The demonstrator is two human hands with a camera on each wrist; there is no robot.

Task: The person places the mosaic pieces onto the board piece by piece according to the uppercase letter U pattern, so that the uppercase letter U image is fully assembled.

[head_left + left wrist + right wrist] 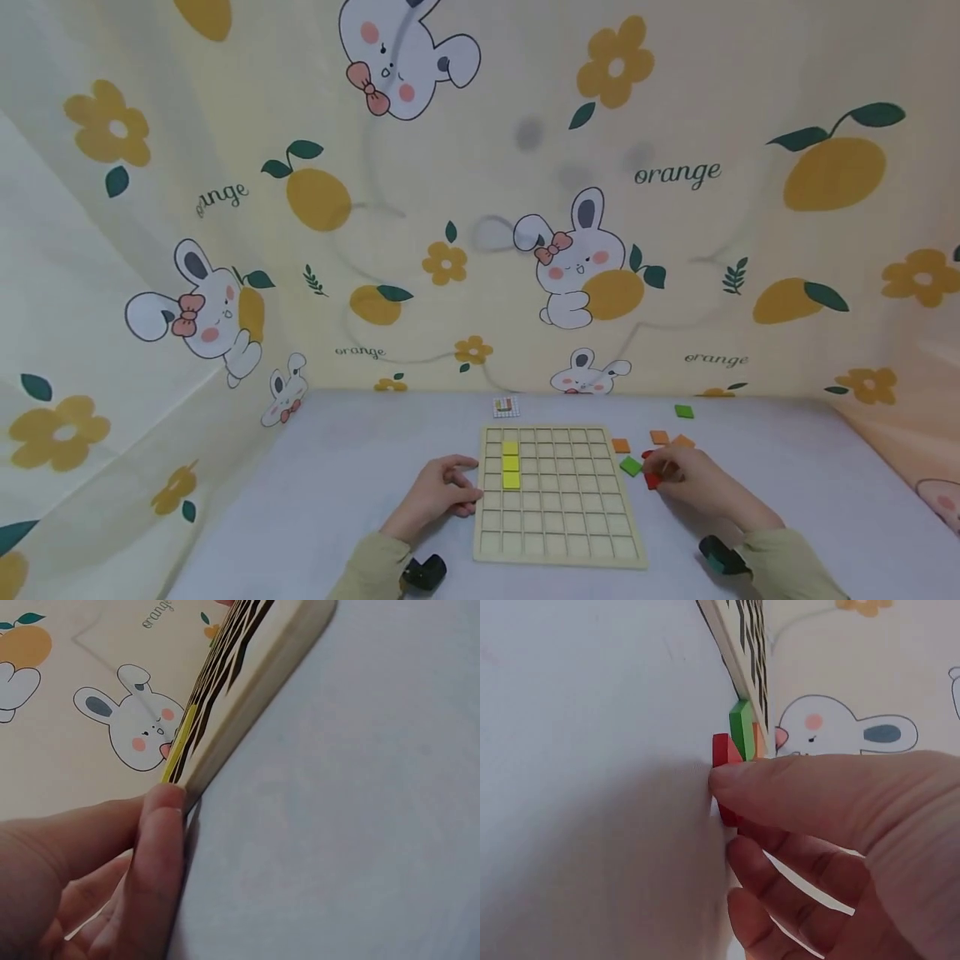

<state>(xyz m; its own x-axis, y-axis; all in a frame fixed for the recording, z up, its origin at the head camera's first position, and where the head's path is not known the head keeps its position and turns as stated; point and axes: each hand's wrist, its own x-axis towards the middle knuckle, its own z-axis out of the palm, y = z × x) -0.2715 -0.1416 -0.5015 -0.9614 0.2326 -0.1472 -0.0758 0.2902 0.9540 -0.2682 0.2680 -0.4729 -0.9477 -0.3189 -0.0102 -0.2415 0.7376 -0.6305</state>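
Observation:
A pale wooden grid board [564, 502] lies on the table, and three yellow tiles [511, 463] fill a short column near its upper left. My left hand [437, 493] is at the board's left edge, its fingertips touching the rim without wrapping round it. To the right of the board, my right hand [701, 482] pinches a red tile [720, 744], the thumb on its near face. Part of the red is covered by the fingers, so I cannot tell whether there is a second red piece. Close by lies a green tile [631, 466], between the hand and the board.
Orange tiles [659, 437] lie beyond the right hand, one beside the board's upper right corner. Another green tile [684, 411] sits farther back. A small printed card [506, 407] lies behind the board. A patterned curtain [465, 317] rises at the table's back edge.

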